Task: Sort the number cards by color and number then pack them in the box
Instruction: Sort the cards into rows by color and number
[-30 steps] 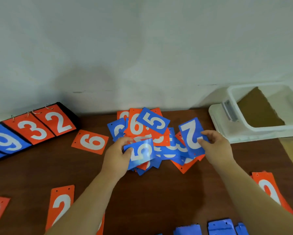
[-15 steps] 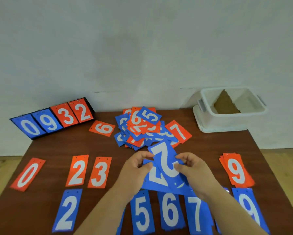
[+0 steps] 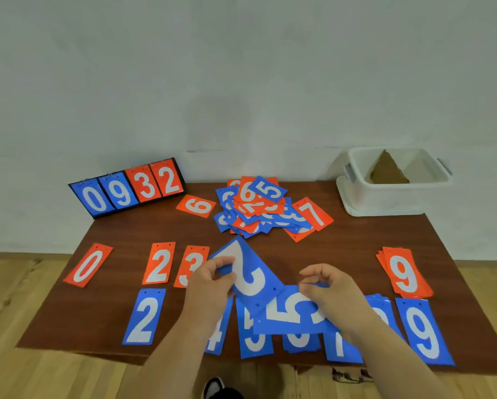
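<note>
Fingers [image 3: 222, 262] of the left hand [image 3: 210, 287] are curling round one end of the held blue 2 [image 3: 248, 273], holding it tilted over the near-middle of the tabletop [image 3: 328, 251]. The right hand [image 3: 332, 295] is pinching the top edge of the held blue 5 [image 3: 292, 312], which is turned sideways. The two held cards are overlapping at a corner.

Both are covering parts of the blue row along the near edge: row 2 [image 3: 143, 319], a gap crossed by the left forearm, row 4 [image 3: 215, 334], row 5 [image 3: 253, 342], row 6 [image 3: 299, 339], row 7 [image 3: 341, 349], a part-hidden blue card [image 3: 381, 309], and row 9 [image 3: 424, 331] toward the near right corner.

Orange 0 [image 3: 87, 264], orange 2 [image 3: 158, 266] and orange 3 [image 3: 191, 264] are lying behind the row on the left. The orange 9 stack [image 3: 404, 273] is sitting near the right edge.

Bare wood is showing between the hands and the mixed pile [image 3: 259, 208] at the far edge middle, and between the right hand and the 9 stack. Orange 6 [image 3: 196, 205] is lying just left of the pile and orange 7 [image 3: 313, 214] is poking out on its right.

The white box [image 3: 385, 197] is standing open-topped at the far right corner. A scoreboard stand [image 3: 126, 191] reading 0 9 3 2 is standing at the far left corner. A pale wall [image 3: 241, 82] is rising behind, plank floor [image 3: 25, 298] is showing around, and a shoe [image 3: 215, 387] is showing below the near edge.
</note>
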Action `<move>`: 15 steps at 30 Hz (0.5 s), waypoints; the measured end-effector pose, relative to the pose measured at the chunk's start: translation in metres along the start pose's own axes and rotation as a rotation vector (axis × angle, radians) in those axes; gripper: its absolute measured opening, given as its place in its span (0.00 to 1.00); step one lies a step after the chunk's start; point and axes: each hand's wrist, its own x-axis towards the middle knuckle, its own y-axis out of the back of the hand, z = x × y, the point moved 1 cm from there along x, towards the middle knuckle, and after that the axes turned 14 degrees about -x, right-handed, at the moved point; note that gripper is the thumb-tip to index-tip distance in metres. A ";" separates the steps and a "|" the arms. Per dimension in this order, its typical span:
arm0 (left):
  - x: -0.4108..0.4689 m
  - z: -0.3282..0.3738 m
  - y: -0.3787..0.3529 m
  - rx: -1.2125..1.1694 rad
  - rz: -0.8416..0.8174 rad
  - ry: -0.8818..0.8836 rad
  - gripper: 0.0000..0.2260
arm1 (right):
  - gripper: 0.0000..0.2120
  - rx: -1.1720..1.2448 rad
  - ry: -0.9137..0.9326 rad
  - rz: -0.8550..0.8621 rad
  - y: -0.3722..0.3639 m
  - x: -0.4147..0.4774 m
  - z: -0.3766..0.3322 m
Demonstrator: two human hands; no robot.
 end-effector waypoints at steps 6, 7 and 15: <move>0.027 -0.003 0.073 0.039 0.050 0.012 0.16 | 0.04 -0.018 -0.060 0.112 -0.046 0.019 -0.014; 0.032 -0.003 0.087 0.030 0.047 0.038 0.15 | 0.04 -0.014 -0.086 0.112 -0.058 0.023 -0.016; 0.074 -0.013 0.204 0.148 0.057 0.195 0.10 | 0.07 0.006 -0.316 0.217 -0.137 0.048 -0.015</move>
